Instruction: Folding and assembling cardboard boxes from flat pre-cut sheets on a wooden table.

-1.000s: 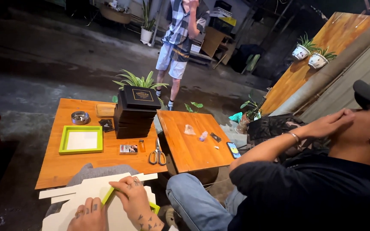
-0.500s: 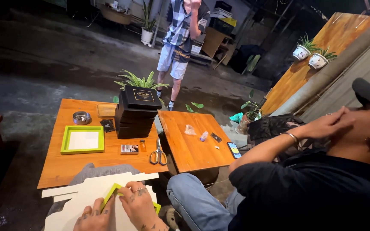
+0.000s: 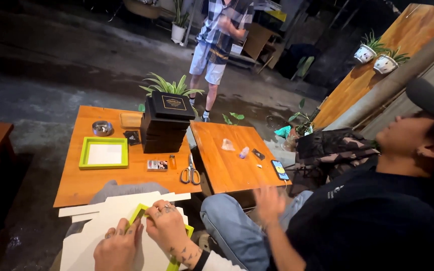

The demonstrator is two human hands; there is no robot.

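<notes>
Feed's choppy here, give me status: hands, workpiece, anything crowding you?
Left hand and right hand both pressing green-edged white card piece on lap. Seated person's hand close on right, not touching.

Night scene, dim overall: warm light from above brightens the 2 orange counters (image 3: 126,178), while the ground behind falls into deep shadow. A neighbouring person's hand (image 3: 268,203) is motion-blurred. Wide-angle bending shows at the edges.
</notes>
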